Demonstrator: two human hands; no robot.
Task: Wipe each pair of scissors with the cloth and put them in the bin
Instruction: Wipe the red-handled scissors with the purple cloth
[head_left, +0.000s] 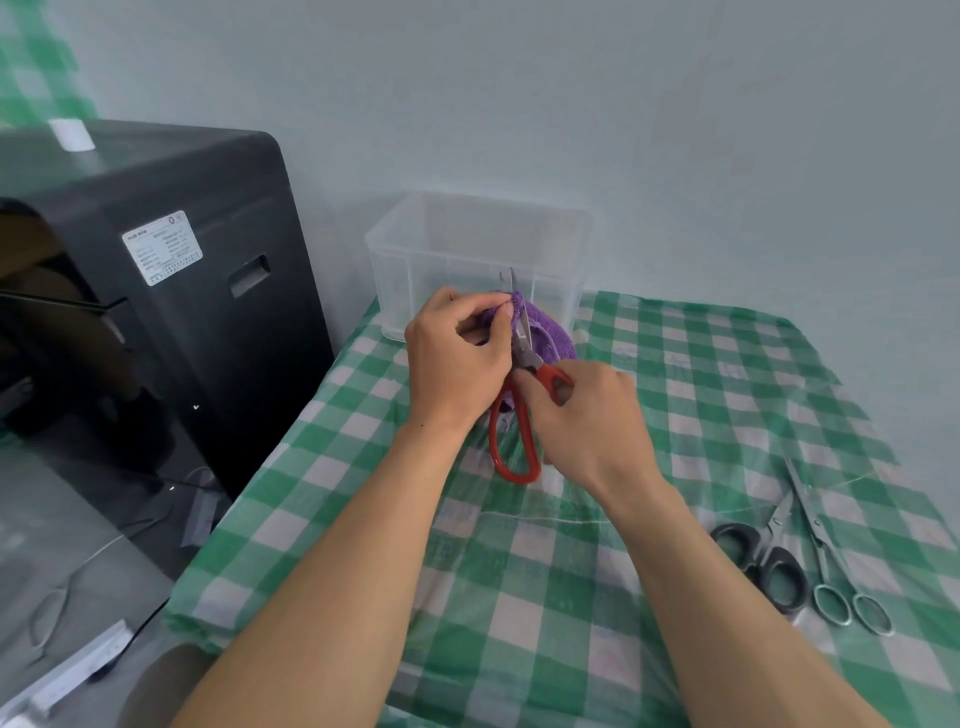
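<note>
Red-handled scissors (511, 441) point away from me above the table, blades slightly apart. My right hand (587, 421) grips their handles. My left hand (457, 353) pinches a purple cloth (545, 338) against the blades near the pivot. Behind the hands stands a clear plastic bin (478, 249) at the table's far edge; its inside looks empty as far as I can see. Two more pairs lie at the right on the tablecloth: black-handled scissors (763, 561) and slim all-metal scissors (826, 561).
The table wears a green-and-white checked cloth (675, 389). A large black machine (156, 291) stands close to the table's left side, with a white roll (71, 134) on top. Cables and a metal tool lie on the grey floor at lower left.
</note>
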